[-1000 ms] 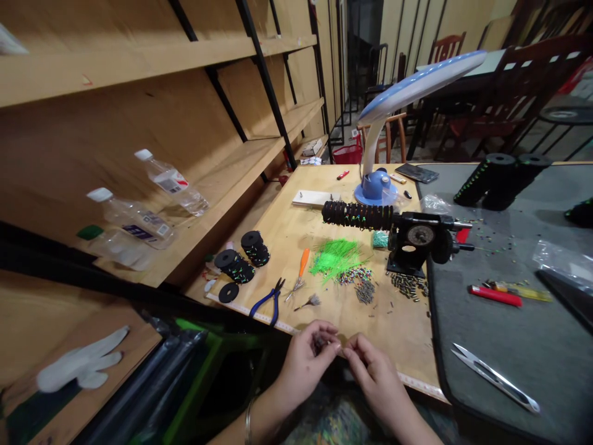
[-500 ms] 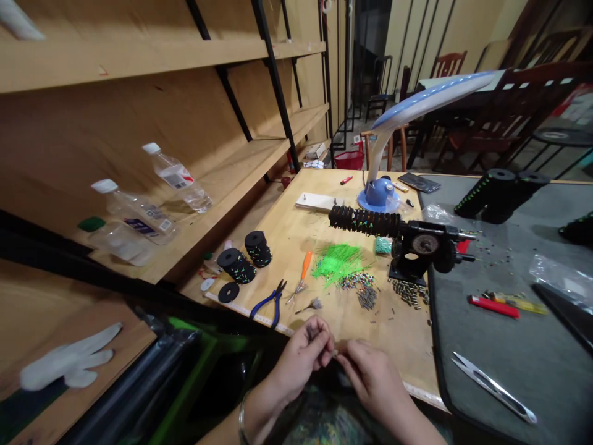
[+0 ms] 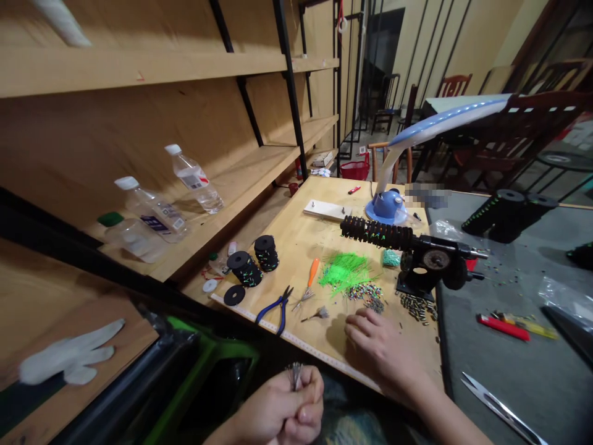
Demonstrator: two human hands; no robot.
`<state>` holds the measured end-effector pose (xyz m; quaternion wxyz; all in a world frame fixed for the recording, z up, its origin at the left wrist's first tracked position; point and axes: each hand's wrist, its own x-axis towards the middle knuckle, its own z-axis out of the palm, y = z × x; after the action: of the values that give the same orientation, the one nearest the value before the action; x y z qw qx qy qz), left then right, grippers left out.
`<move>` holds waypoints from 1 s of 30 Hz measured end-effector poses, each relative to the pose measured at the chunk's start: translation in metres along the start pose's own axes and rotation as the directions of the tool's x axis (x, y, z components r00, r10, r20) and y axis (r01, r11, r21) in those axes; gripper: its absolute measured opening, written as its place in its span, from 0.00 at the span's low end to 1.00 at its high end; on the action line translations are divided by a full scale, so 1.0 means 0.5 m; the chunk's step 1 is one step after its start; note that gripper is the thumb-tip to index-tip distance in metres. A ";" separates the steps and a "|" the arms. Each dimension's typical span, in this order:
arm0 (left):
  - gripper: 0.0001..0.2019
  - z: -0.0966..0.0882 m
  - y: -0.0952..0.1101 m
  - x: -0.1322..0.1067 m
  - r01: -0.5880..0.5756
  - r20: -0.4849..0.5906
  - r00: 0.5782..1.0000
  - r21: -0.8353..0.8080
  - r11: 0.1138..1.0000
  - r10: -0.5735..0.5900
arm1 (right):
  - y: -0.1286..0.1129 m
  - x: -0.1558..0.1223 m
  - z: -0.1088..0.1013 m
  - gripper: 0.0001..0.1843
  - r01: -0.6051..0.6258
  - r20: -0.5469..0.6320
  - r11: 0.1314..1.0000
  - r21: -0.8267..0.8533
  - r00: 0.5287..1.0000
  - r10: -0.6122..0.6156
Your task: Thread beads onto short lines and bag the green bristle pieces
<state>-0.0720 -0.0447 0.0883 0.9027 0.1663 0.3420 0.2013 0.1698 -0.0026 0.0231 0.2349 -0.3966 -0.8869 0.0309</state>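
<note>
My left hand (image 3: 290, 405) is closed, low in front of the table edge. A small bundle of thin greyish metal pieces (image 3: 295, 374) sticks up between its thumb and fingers; their exact kind is too small to tell. Over the table, my right hand (image 3: 382, 346) rests palm down with fingers slightly apart, at the near edge of a heap of tiny grey metal pieces (image 3: 374, 305). Its thumb is hidden. Beyond lie multicoloured beads (image 3: 364, 291) and bright green strands (image 3: 345, 271). A grey-tipped tuft (image 3: 319, 313) lies left of this hand.
Blue-handled pliers (image 3: 277, 311), an orange-handled tool (image 3: 314, 272) and black spools (image 3: 244, 269) lie leftward. A black winding device (image 3: 421, 259) with a wrapped spool stands behind the heaps, near a blue lamp (image 3: 386, 207). Scissors-like snips (image 3: 498, 405) lie on the grey mat.
My hands were together above the table edge. The right has moved up and forward to the metal heap; the left has dropped lower toward me. The view has shifted slightly.
</note>
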 end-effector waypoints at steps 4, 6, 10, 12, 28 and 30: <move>0.24 0.006 0.004 -0.022 -0.029 0.151 0.988 0.081 0.996 0.016 | 0.030 0.022 0.026 0.12 0.022 -0.073 0.997 -0.072 0.997 -0.027; 0.24 0.008 0.004 -0.025 -0.046 0.163 0.986 0.122 0.992 0.026 | 0.041 0.029 0.035 0.12 0.025 -0.104 0.995 -0.097 0.994 -0.035; 0.23 0.017 0.005 -0.023 -0.047 0.186 0.982 0.161 0.986 0.017 | 0.052 0.029 0.040 0.11 0.015 -0.113 0.991 -0.130 0.993 -0.030; 0.23 0.025 0.008 -0.019 -0.076 0.180 0.982 0.134 0.988 0.051 | 0.053 0.024 0.040 0.11 0.014 -0.087 0.990 -0.140 0.996 -0.027; 0.14 0.073 0.001 0.017 -0.465 0.230 0.805 0.816 0.342 0.547 | -0.172 -0.042 -0.070 0.20 -0.331 0.086 0.315 0.890 0.798 0.596; 0.11 0.073 0.007 0.023 -0.478 0.297 0.720 0.868 0.138 0.627 | -0.195 -0.029 -0.050 0.27 -0.301 0.239 0.018 0.953 0.789 0.565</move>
<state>-0.0403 -0.0422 0.1095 0.4901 0.7277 0.3673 0.3087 0.1220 -0.0831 0.0633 0.4991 -0.4074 -0.4598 0.6111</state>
